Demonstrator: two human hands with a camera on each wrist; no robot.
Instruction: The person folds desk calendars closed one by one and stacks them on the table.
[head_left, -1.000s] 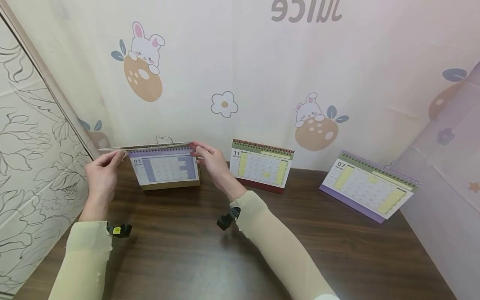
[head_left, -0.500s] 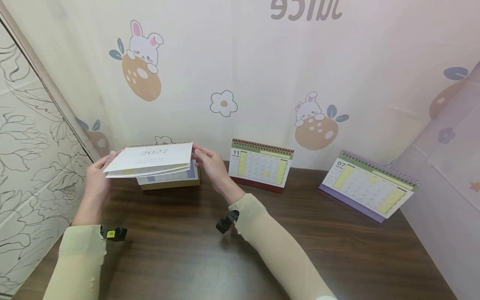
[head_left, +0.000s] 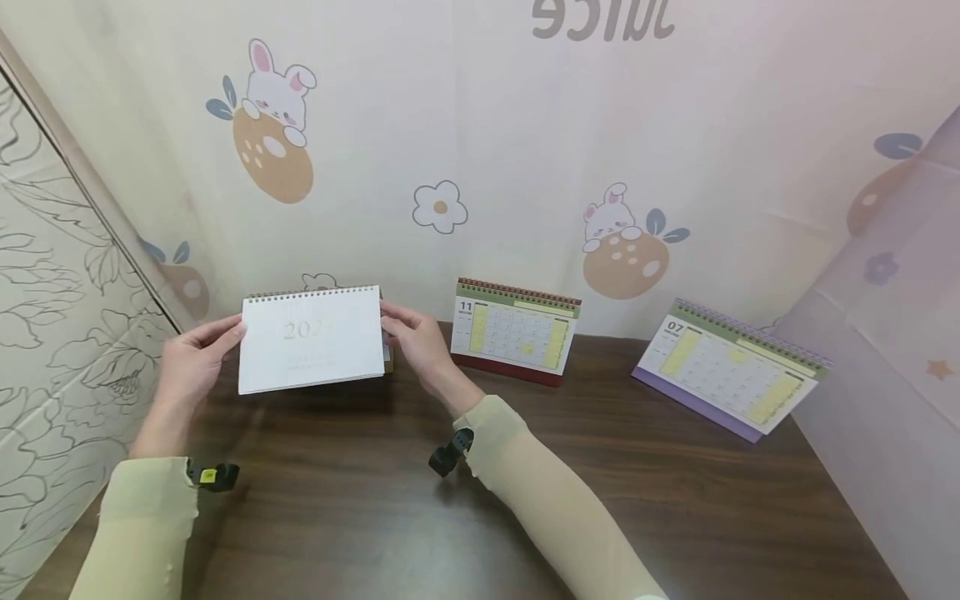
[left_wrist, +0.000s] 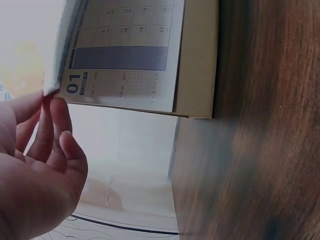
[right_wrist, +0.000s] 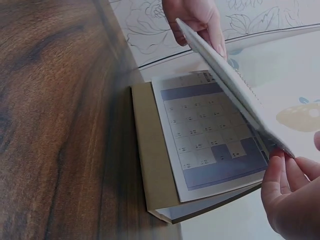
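Observation:
At the left of the head view stands a desk calendar (head_left: 311, 354), its white cover with pale gold "202…" lettering tipped forward and down over the front. My left hand (head_left: 187, 367) pinches the lifted pages at their left edge near the coil. On the opposite side my right hand (head_left: 423, 346) pinches them at the upper right corner. Beneath the raised stack, the left wrist view shows the January page (left_wrist: 122, 57) marked "01". A kraft-brown stand (right_wrist: 155, 155) carries it, resting on the table in the right wrist view.
A red-based calendar (head_left: 517, 329) showing "11" stands to the right of my right hand. Farther right, a purple-based calendar (head_left: 731, 367) shows "07" at an angle. Behind them hangs a bunny-print curtain (head_left: 510, 150); the dark wood table (head_left: 360, 500) spreads in front.
The lifted pages have swung forward from nearly edge-on above the coil, and now hang over the "01" page with the cover facing me. Both hands have stayed at the calendar's sides.

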